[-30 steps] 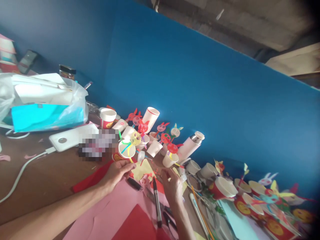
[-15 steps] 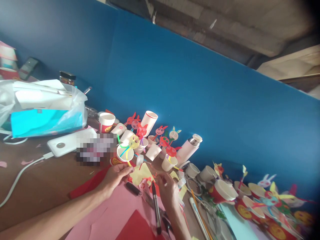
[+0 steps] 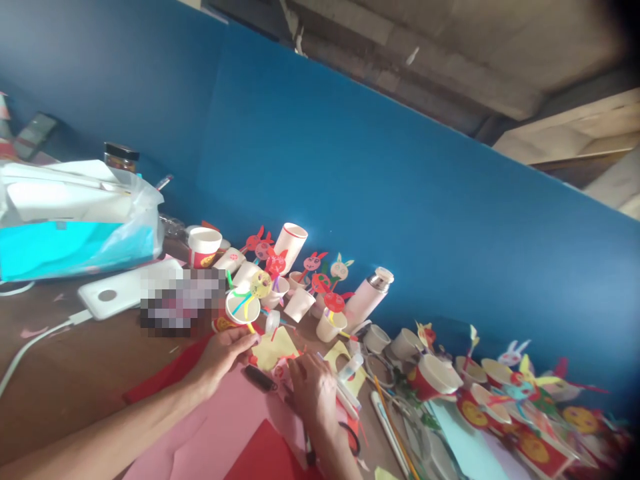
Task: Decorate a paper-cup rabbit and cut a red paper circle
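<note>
My left hand [image 3: 227,353] is closed in a pinch just below a red-and-white paper cup [image 3: 220,323]. A short yellow strip [image 3: 251,328] shows at its fingertips; whether they hold it I cannot make out. To its right lies a yellow paper piece [image 3: 274,347]. My right hand [image 3: 315,390] reaches down with bent fingers over a small pink cut-out [image 3: 281,371] and red scraps, its fingertips partly hidden. Under its wrist a black pen [image 3: 310,450] is mostly covered. Between the hands lies a black marker cap or short marker [image 3: 260,378].
Pink paper [image 3: 200,433] and red paper [image 3: 270,453] cover the front. Behind stand several paper cups with animal-face cut-outs, a pink flask [image 3: 370,293] and a white power bank [image 3: 130,287]. More decorated cups [image 3: 440,373], a pencil [image 3: 400,433] and cables crowd the right.
My right hand has moved left and over the pink cut-out, covering much of the black pen. My left hand stays beside the cup. The whole view has shifted slightly.
</note>
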A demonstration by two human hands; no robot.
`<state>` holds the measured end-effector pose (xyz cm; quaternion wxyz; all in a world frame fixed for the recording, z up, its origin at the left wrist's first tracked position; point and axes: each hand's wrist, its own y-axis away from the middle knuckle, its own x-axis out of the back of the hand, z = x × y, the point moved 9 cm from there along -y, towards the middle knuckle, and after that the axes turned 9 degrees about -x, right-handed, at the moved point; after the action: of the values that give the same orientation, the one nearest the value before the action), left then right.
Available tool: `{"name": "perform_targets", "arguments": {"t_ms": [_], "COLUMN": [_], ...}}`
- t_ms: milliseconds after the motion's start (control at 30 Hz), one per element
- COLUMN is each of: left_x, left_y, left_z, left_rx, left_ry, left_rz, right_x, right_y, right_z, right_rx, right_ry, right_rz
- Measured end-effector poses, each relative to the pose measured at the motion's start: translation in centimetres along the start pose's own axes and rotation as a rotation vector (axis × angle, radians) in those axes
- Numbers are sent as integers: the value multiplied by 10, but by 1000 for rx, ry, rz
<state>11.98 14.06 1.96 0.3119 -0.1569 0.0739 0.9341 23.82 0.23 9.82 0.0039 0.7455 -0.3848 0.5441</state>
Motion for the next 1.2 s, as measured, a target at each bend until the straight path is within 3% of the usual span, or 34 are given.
{"name": "perform_targets", "arguments": {"t_ms": [300,500,700,933,1200], "left_x": [-1,-2,-3,0,-5], "left_y": [0,3,1,-1,-2], "left_z": [16,23,18,24,17], "left_rx": [-58,-54,-78,-60,44], "left_ry": [-27,-18,5,-3,200], "left_rz": [7,47,7,21,-11], "right_x": [1,1,-21,-47,-21], "right_y": [1,-22,-51,-60,-40], "right_z": [2,-8,-15,-17,-35], "right_rx": [2,-50,-97,-133,-54], "right_ry": [-15,-97,-165,-201,-248], "right_rz": [-23,-81,-99,-100,-123]}}
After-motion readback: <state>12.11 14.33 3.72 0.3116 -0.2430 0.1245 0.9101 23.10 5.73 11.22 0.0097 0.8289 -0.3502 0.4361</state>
